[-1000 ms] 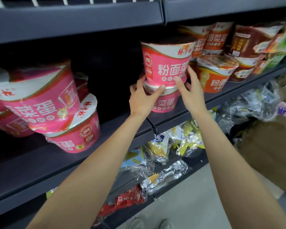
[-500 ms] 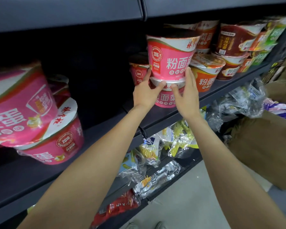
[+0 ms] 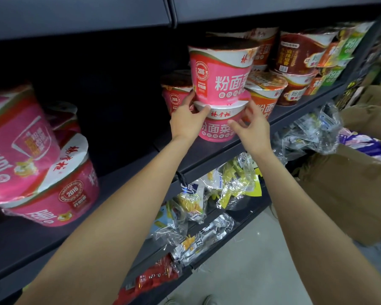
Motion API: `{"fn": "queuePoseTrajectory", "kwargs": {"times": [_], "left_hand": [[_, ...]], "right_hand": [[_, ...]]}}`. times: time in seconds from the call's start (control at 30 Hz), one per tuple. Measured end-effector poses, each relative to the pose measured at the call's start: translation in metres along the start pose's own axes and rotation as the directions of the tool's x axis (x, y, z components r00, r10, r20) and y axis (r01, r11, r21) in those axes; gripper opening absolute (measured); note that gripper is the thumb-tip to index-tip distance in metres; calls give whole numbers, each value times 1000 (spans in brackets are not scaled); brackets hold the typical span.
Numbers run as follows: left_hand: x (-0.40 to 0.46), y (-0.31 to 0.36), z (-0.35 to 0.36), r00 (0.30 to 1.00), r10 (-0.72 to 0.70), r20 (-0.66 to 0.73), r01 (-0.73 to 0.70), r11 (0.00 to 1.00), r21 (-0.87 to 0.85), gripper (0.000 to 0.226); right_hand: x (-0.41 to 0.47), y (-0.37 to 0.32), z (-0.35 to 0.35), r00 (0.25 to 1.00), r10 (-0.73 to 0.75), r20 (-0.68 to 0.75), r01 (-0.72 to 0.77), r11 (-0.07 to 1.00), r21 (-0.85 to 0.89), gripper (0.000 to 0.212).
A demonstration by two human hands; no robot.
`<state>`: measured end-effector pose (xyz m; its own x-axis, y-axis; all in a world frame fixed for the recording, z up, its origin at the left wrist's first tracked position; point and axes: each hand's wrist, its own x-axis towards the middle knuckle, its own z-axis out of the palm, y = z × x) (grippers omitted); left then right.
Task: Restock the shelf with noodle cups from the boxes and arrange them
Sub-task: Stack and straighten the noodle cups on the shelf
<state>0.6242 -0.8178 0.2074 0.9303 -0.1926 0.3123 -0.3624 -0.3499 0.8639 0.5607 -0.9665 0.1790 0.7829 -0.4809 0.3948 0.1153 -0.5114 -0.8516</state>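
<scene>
two pink noodle cups stand stacked near the front edge of the dark shelf (image 3: 218,157), the upper pink cup (image 3: 220,71) sitting on the lid of the lower pink cup (image 3: 218,126). the left hand (image 3: 186,119) grips the lower cup's left side, its thumb curled over the white lid rim and a finger reaching up to the base of the upper cup. the right hand (image 3: 251,126) has its fingers curved round the lower cup's right side, fingertips on the pink wall. behind the stack to the left another pink cup (image 3: 174,95) stands deeper in the shelf. just right of the stack sit orange noodle cups (image 3: 266,95), then brown noodle cups (image 3: 295,56) and green ones (image 3: 348,45), all stacked. far left on the same shelf, two more pink cups (image 3: 42,172) lean stacked. below, a lower shelf holds clear snack bags (image 3: 207,194). a cardboard box (image 3: 350,188) stands at right on the floor.
</scene>
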Motion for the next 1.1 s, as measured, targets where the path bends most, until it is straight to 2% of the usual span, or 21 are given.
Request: {"fn": "queuePoseTrajectory", "kwargs": {"times": [0.07,0.13,0.23,0.33,0.43,0.57,0.63,0.77,0.83,0.9,0.93,0.97,1.03,1.1], "left_hand": [[3,-2,-3,1000,-20,-24,19,999,-47,59],[7,1,-8,998,-42,-37,37,992,-116,65],[19,9,-14,991,-43,129,63,986,-153,102],[30,16,-8,974,-44,223,67,993,-99,126],[35,18,5,990,-37,134,34,999,19,135],[39,17,12,998,-15,56,6,987,158,129],[39,18,13,999,-5,35,-1,986,164,126],[39,22,11,998,6,60,-10,998,67,115],[41,19,8,998,15,69,-19,998,63,110],[40,15,2,998,31,57,-35,997,71,112],[39,13,0,998,44,48,-48,996,74,114],[37,13,-1,997,59,40,-62,995,74,118],[35,12,-2,996,83,28,-85,993,79,124],[34,15,0,996,86,27,-89,990,105,125]], "right_hand": [[0,2,-1,1000,-31,-1,31,999,-40,65],[1,3,-3,999,-44,-25,41,993,-112,71],[-2,0,1,996,-23,-90,14,996,-93,83],[-7,-7,20,1000,11,-27,-13,997,-76,113],[-7,-9,42,994,61,-89,-67,995,-69,134],[0,-8,54,981,106,-162,-119,990,-77,147],[2,-7,58,976,120,-184,-141,984,-107,148],[4,3,49,976,101,-193,-123,987,-104,143],[4,12,33,993,83,-81,-85,996,-18,140],[8,25,12,993,54,103,-62,995,72,136],[12,28,2,985,41,166,-47,998,30,132],[15,30,-6,983,34,182,-19,996,-83,128],[12,32,-12,997,2,76,21,952,-307,120],[-5,31,-2,996,-60,-69,40,962,-270,110]]}}
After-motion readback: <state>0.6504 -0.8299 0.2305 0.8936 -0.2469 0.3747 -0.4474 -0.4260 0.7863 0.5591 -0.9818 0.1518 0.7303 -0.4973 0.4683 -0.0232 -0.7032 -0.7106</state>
